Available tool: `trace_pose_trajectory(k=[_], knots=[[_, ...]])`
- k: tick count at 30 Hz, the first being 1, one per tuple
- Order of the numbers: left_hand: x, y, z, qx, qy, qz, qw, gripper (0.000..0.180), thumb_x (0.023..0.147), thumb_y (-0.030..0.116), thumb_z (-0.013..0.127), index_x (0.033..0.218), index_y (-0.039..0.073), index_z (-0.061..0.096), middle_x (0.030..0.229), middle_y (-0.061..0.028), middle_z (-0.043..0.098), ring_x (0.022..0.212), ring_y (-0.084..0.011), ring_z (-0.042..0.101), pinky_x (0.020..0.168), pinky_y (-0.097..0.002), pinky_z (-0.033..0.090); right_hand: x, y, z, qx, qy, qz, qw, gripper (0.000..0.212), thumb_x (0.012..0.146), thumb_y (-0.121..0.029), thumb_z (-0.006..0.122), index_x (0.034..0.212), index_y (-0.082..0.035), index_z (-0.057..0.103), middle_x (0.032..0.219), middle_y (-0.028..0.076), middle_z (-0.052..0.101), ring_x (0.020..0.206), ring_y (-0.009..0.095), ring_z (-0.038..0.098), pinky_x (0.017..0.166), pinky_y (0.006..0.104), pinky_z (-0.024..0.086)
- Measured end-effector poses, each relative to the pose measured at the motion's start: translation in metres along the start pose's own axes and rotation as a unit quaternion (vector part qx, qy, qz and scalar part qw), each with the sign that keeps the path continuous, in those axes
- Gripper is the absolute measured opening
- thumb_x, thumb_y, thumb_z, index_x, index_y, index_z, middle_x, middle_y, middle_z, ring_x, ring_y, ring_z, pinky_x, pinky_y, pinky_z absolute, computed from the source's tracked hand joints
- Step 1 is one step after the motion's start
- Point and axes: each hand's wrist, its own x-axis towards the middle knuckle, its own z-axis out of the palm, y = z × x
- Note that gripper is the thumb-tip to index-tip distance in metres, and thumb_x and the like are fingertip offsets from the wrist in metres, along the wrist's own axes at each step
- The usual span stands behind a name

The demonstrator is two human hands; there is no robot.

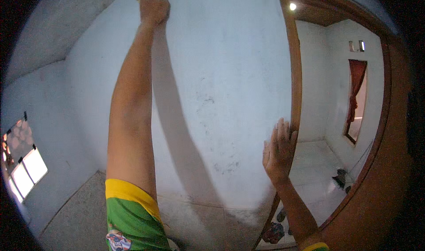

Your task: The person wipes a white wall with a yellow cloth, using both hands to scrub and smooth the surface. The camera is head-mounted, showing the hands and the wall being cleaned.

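The left arm (132, 118) rose from the lower edge, left of centre, to the top of the frame, stretched nearly straight with only a slight bend at the elbow (136, 111). The left hand (154, 6) reached the top edge, back showing, its fingers partly cut off and blurred. The right forearm (299, 209) slanted up and leftward from the lower right. The right hand (279, 153) stood open at right of centre, fingers (280, 130) extended upward, thumb at its left side.
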Motion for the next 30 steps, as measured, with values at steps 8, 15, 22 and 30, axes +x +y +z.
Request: trace_pose_trajectory(k=[8, 15, 22, 30], knots=[[-0.028, 0.09, 0.003, -0.132, 0.033, 0.048, 0.99, 0.037, 0.105, 0.022, 0.047, 0.136, 0.007, 0.059, 0.156, -0.0158, 0.048, 0.128, -0.0416, 0.053, 0.11, -0.0558, 0.04, -0.018, 0.015, -0.011, -0.032, -0.034, 0.017, 0.999, 0.064, 0.101, -0.022, 0.059, 0.154, 0.006, 0.037, 0.165, 0.025, 0.033, 0.154, 0.043, 0.028, 0.126, 0.059, 0.017], [0.024, 0.034, 0.004, -0.08, -0.073, -0.139, 0.984, 0.048, 0.109, 0.023, 0.037, 0.15, 0.002, 0.049, 0.155, -0.0236, 0.047, 0.148, -0.0427, 0.036, 0.124, -0.0533, 0.025, -0.016, 0.017, 0.01, -0.011, 0.01, 0.011, 1.0, 0.057, 0.103, -0.021, 0.053, 0.152, 0.006, 0.041, 0.163, 0.027, 0.035, 0.153, 0.045, 0.029, 0.125, 0.0622, 0.017], [-0.016, 0.091, -0.018, -0.165, 0.009, -0.011, 0.986, 0.044, 0.106, 0.018, 0.043, 0.143, -0.003, 0.055, 0.151, -0.0266, 0.05, 0.145, -0.0451, 0.039, 0.121, -0.0585, 0.027, -0.024, 0.02, 0.005, -0.034, 0.018, 0.037, 0.999, 0.056, 0.104, -0.022, 0.052, 0.152, 0.005, 0.042, 0.163, 0.027, 0.035, 0.153, 0.046, 0.03, 0.124, 0.0648, 0.017], [-0.053, 0.045, -0.029, -0.075, -0.042, -0.082, 0.993, 0.04, 0.107, 0.02, 0.044, 0.142, 0.004, 0.056, 0.15, -0.0214, 0.052, 0.139, -0.0464, 0.044, 0.119, -0.0548, 0.033, -0.022, 0.018, 0.012, -0.036, 0.047, 0.018, 0.998, 0.056, 0.107, -0.02, 0.047, 0.156, 0.003, 0.037, 0.166, 0.026, 0.031, 0.153, 0.046, 0.03, 0.123, 0.066, 0.018]])
